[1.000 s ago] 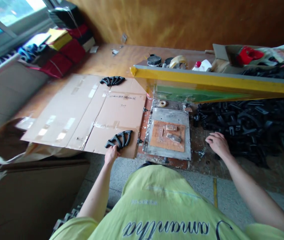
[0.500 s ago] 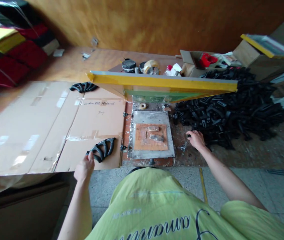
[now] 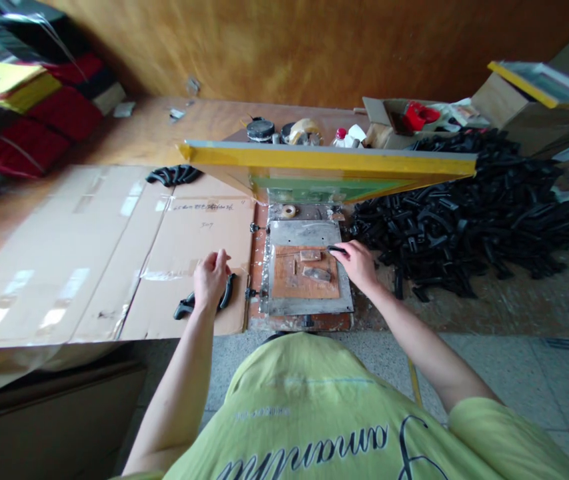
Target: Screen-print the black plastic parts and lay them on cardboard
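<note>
My right hand [image 3: 358, 265] pinches a small curved black plastic handle [image 3: 337, 249] just over the right edge of the metal plate [image 3: 304, 232]. A wooden board [image 3: 281, 287] lies on that plate, with two small blocks [image 3: 316, 273] fixed to it. My left hand [image 3: 210, 280] hovers over the cardboard, fingers loosely bent and slightly apart, with nothing visible in them. Beneath it, partly hidden by the hand and wrist, several black plastic handles [image 3: 228, 293] lie in a row.
A yellow-edged screen frame [image 3: 329, 157] is raised behind the plate. A large heap of black handles [image 3: 454, 227] covers the right side. Flat cardboard [image 3: 99, 267] spreads to the left, with another row of handles [image 3: 174, 175]. Jars [image 3: 260, 130] and a box [image 3: 384, 123] stand behind.
My right hand has moved left from beside the heap to the plate, bringing a black handle. My left hand has let go of the handle row and moved right and up.
</note>
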`<action>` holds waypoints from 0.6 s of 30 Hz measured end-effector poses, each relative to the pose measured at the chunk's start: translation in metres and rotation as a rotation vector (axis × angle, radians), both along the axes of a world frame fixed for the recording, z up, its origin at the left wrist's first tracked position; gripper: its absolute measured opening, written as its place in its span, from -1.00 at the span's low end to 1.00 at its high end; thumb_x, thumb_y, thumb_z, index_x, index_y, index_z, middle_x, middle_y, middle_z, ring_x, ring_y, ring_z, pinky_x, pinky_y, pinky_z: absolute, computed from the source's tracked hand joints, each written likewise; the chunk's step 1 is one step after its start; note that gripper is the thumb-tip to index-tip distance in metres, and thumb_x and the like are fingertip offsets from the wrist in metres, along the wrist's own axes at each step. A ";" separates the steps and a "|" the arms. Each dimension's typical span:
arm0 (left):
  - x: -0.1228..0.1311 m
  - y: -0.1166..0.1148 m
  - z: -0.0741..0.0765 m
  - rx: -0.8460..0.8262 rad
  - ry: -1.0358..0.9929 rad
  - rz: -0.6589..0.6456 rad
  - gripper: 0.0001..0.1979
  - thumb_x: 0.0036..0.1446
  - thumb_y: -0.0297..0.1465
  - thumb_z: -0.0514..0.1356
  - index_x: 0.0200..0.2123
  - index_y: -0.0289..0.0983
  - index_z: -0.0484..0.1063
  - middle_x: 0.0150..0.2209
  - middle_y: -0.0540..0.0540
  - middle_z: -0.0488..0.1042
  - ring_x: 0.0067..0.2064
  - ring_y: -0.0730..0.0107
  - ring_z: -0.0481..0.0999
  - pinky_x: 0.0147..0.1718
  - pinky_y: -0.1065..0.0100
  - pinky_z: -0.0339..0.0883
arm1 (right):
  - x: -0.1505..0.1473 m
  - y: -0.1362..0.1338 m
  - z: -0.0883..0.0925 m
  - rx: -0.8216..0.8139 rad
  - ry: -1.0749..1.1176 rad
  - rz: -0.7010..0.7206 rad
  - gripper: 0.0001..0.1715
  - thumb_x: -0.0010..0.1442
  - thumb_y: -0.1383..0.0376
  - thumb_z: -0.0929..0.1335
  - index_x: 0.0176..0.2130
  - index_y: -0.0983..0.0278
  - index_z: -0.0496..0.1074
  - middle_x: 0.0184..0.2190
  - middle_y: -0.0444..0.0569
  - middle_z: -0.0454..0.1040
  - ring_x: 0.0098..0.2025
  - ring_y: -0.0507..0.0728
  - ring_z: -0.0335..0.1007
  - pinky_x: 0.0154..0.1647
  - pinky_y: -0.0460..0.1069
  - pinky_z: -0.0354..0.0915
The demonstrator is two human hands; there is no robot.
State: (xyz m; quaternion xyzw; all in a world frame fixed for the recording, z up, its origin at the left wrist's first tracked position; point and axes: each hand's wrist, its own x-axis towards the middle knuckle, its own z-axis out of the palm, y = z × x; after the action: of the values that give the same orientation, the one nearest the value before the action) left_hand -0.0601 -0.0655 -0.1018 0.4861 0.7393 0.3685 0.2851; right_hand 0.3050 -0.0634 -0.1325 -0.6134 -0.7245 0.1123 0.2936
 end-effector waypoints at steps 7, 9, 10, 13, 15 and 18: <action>0.061 0.055 0.088 0.479 -0.389 -0.148 -0.64 0.29 -0.06 0.08 -0.15 -0.24 0.39 -0.63 0.11 0.31 -0.62 0.56 0.27 -0.60 0.49 0.17 | -0.081 -0.005 -0.025 0.028 -0.414 0.321 -0.58 0.31 0.11 0.36 0.06 0.30 0.48 -0.18 0.10 0.51 -0.05 0.24 0.34 -0.02 0.08 0.22; 0.072 0.063 0.108 0.555 -0.430 -0.176 -0.59 0.34 -0.03 -0.02 -0.17 -0.25 0.38 -0.62 0.10 0.32 -0.62 0.57 0.28 -0.59 0.49 0.19 | -0.087 -0.009 -0.034 0.012 -0.441 0.381 -0.52 0.29 0.11 0.38 0.09 0.32 0.45 -0.17 0.11 0.51 -0.06 0.23 0.33 -0.03 0.08 0.22; 0.076 0.065 0.114 0.572 -0.443 -0.185 -0.55 0.36 -0.02 -0.07 -0.20 -0.25 0.38 -0.62 0.09 0.33 -0.62 0.57 0.28 -0.59 0.49 0.19 | -0.088 -0.011 -0.037 0.005 -0.446 0.401 -0.52 0.30 0.12 0.37 0.11 0.33 0.44 -0.18 0.11 0.52 -0.06 0.23 0.33 -0.04 0.09 0.21; 0.078 0.064 0.120 0.570 -0.483 -0.200 -0.45 0.36 0.02 -0.16 -0.29 -0.26 0.41 -0.64 0.05 0.32 -0.63 0.54 0.30 -0.61 0.47 0.21 | -0.083 -0.016 -0.038 -0.009 -0.413 0.425 -0.58 0.35 0.14 0.32 0.10 0.30 0.46 -0.16 0.10 0.53 -0.07 0.22 0.34 -0.02 0.10 0.21; 0.073 0.055 0.114 0.540 -0.503 -0.212 -0.45 0.34 0.03 -0.12 -0.29 -0.27 0.44 -0.63 0.04 0.34 -0.62 0.51 0.32 -0.61 0.46 0.22 | -0.069 -0.015 -0.032 -0.029 -0.339 0.417 -0.63 0.37 0.15 0.30 0.04 0.26 0.51 -0.13 0.09 0.53 -0.06 0.21 0.35 0.01 0.10 0.22; 0.059 0.026 0.097 0.438 -0.505 -0.224 -0.49 0.30 0.03 -0.02 -0.23 -0.27 0.49 -0.57 0.00 0.42 -0.55 0.46 0.39 -0.58 0.44 0.25 | -0.025 -0.005 -0.016 -0.079 -0.094 0.223 -0.67 0.38 0.18 0.26 -0.03 0.20 0.54 -0.16 0.03 0.54 -0.06 0.20 0.37 0.03 0.08 0.26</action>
State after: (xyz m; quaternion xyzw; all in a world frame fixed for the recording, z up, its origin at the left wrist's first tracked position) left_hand -0.0014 -0.0396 -0.0048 0.5074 0.4909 0.5933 0.3866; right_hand 0.2799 -0.0687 -0.1482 -0.5447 -0.7962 0.1439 0.2204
